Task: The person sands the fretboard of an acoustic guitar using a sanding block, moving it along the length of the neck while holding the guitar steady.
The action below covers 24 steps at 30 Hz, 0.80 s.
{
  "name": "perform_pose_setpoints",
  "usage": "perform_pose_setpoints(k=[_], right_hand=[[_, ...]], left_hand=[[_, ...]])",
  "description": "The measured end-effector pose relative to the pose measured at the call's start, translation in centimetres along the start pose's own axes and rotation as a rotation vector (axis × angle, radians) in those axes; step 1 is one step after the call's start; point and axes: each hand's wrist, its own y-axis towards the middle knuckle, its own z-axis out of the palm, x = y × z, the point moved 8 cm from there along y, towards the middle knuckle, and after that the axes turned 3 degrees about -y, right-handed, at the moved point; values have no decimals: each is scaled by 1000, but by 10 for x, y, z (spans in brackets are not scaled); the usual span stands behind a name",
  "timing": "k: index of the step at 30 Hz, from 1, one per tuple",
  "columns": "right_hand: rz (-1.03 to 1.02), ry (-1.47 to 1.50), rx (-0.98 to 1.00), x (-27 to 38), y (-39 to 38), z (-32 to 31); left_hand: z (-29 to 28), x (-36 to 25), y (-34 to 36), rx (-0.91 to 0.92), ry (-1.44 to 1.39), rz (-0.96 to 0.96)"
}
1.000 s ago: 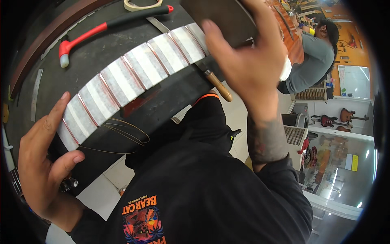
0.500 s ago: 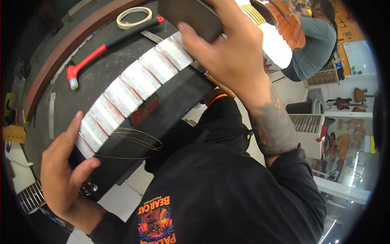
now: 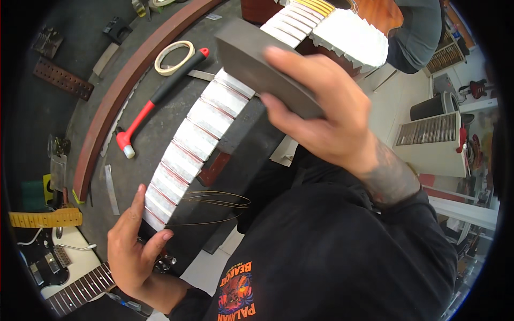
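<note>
A guitar neck (image 3: 195,138), its fretboard covered in whitish tape strips with the frets showing between them, runs diagonally across the bench. At its lower end my left hand (image 3: 134,243) grips the neck, thumb on one edge and fingers on the other. My right hand (image 3: 334,112) is closed round a dark grey rectangular block (image 3: 262,64), thumb on the near side and fingers over the far side. The block lies across the upper part of the neck and hides some frets; whether it touches them I cannot tell. Thin loose strings (image 3: 225,198) curl out beside the neck's lower end.
On the dark bench lie a red-and-black hammer (image 3: 142,120), a tape roll (image 3: 175,58) and a metal strip (image 3: 111,190). A curved brown edge (image 3: 115,80) rims the far side. Another guitar (image 3: 85,286) lies at lower left. A person in grey (image 3: 420,37) is at upper right.
My view has shifted, bringing the taped guitar body and more of the bench into sight. The block in my right hand shows at a new angle. My left hand keeps its place on the neck.
</note>
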Motion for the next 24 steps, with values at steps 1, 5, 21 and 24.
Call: perform_pose_setpoints(k=[1,5,21,24], right_hand=[[-1,-15,-20,-4,12,12],[4,8,-113,-16,53,39],[72,15,-28,-19,45,41],[36,46,-38,2,21,21]], left_hand=[[0,-2,1,3,12,10],[1,1,2,25,-1,-39],[3,-7,6,-7,57,90],[-7,-3,-10,1,46,-42]])
